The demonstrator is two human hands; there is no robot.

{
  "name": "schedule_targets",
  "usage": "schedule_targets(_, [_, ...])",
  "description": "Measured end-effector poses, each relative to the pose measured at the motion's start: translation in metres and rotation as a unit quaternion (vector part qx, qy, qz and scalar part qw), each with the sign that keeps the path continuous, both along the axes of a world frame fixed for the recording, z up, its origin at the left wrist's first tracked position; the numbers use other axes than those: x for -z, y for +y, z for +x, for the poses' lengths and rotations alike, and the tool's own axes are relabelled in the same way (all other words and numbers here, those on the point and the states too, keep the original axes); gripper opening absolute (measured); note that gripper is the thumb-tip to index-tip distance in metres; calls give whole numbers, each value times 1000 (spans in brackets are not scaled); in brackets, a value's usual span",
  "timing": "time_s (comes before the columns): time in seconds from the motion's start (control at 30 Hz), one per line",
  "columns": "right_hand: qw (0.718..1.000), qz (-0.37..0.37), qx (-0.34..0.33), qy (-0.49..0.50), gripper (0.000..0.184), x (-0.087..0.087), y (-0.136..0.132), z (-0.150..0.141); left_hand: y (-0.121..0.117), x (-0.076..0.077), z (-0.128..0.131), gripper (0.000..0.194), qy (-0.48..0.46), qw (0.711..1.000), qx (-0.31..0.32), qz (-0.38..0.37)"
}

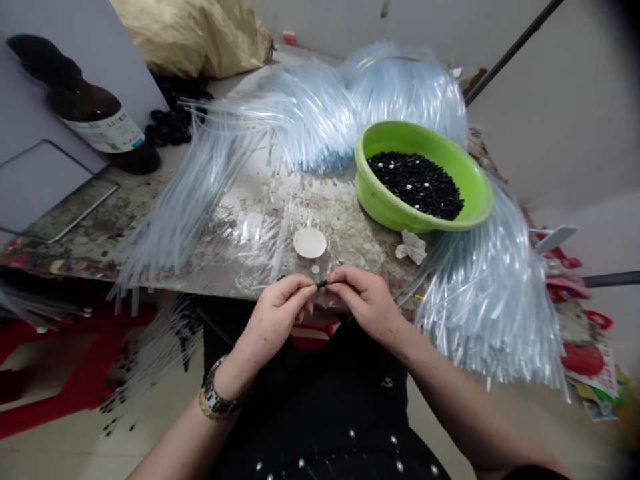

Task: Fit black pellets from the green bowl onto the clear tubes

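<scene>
We face a stained worktable (345, 200), its near edge running just in front of our body. Bundles of clear tubing (320, 113) take up much of it: one fans out on the left and hangs past that edge, others arch across the back, and another spills down on the right, hemming us in. Our room to move is the stained strip between the left fan and the green bowl (380, 207). Behind the tubing slumps a tan sack (195, 33). The bowl holds a heap of small black pieces (415, 183) flecked with white. At far left, a dark brown bottle (90, 107) bears a white label with a blue patch; we cannot read its lettering.

Our left hand (280, 310) and right hand (363, 300) meet at the near edge, near a white disc (310, 243), the fingers and thumb of each pinched on one tiny black part (321, 285) between them.
</scene>
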State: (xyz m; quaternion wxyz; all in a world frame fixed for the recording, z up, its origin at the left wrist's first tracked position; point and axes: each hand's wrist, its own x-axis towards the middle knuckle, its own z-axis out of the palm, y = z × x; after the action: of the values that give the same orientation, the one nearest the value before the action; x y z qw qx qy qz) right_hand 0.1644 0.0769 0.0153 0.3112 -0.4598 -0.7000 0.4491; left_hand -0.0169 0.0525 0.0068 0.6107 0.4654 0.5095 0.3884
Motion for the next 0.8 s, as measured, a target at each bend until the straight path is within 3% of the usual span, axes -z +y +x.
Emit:
schedule_targets(0.13, [996, -77, 26, 41, 15, 3, -5, -8, 4, -12, -2, 10, -110, 988, -104, -23])
schedule_targets(0.33, [987, -122, -75, 67, 21, 1, -19, -29, 12, -43, -1, 16, -235, 945, -227, 4])
schedule_targets(0.57, [979, -131, -127, 87, 13, 9, -32, -42, 22, -65, 8, 16, -324, 902, -285, -12])
schedule_targets(0.67, [977, -152, -105, 106, 12, 5, -34, -35, 24, -62, 9, 18, -297, 914, -276, -21])
schedule_targets(0.8, [975, -166, -23, 144, 11, -17, -34, -10, 24, -50, 13, 31, -232, 947, -219, -26])
